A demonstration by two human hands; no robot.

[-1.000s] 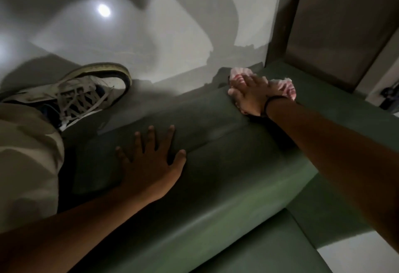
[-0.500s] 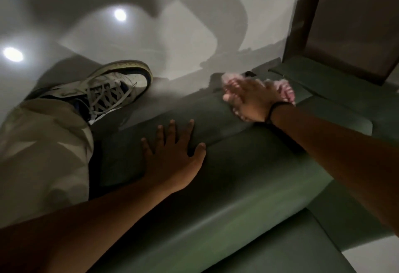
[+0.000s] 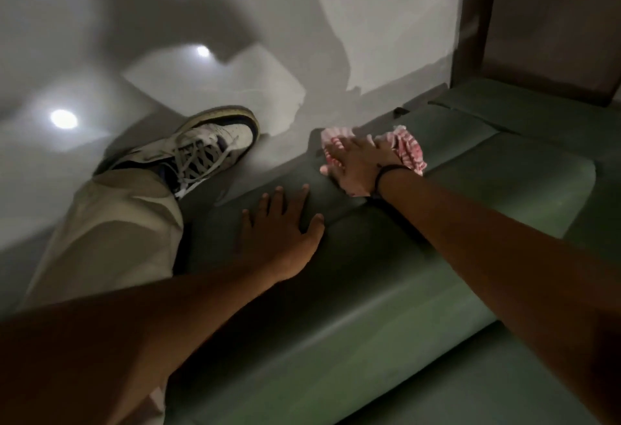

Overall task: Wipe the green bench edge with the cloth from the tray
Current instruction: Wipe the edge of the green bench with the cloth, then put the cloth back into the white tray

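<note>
A padded green bench [image 3: 386, 290] runs from the lower middle to the upper right. My right hand [image 3: 359, 162] presses a pink and white striped cloth [image 3: 408, 149] onto the bench's far edge, next to the floor. The cloth sticks out on both sides of the hand. A dark band circles that wrist. My left hand [image 3: 280, 223] lies flat on the bench top, fingers spread, a little nearer to me and left of the cloth. No tray is in view.
My leg in beige trousers [image 3: 111, 233] and a white laced sneaker [image 3: 205, 146] stand on the glossy grey floor [image 3: 168, 21] left of the bench. A brown panel [image 3: 554, 21] rises at the upper right behind another green cushion [image 3: 524, 112].
The view has shifted, so hands and shoe sit further right in the picture. My right hand with the cloth has slid slightly toward my left hand along the edge. My left hand stays flat.
</note>
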